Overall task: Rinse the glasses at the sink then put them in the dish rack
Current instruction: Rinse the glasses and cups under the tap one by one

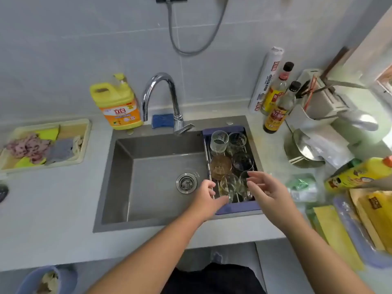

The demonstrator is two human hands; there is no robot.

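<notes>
Currently, item one: dish rack [237, 207], purple-framed, set across the right side of the sink [148, 177]. Contents: six glasses in three rows of two.
- Ribbed glass [219, 141]: back left.
- Amber glass [220, 166]: middle left.
- Clear tumbler [230, 184]: front left.
- Remainder: clear, the front right one partly hidden behind fingers.

Left hand [206, 188]: at the rack's front left corner, fingers curled beside the clear tumbler, thumb along its base. Whether it truly grips cannot be told.

Right hand [263, 185]: over the front right of the rack, fingers spread and loose, holding nothing.

Faucet [161, 92]: spout over the basin, no water seen running.

Judgement: late stage, probably seating a glass in the rack.

Handling note: wet glass is slippery and the neighbours stand close. Settle the tumbler squarely between the rails with the right hand steadying the adjacent glass. Release only once it stands without rocking.
</notes>
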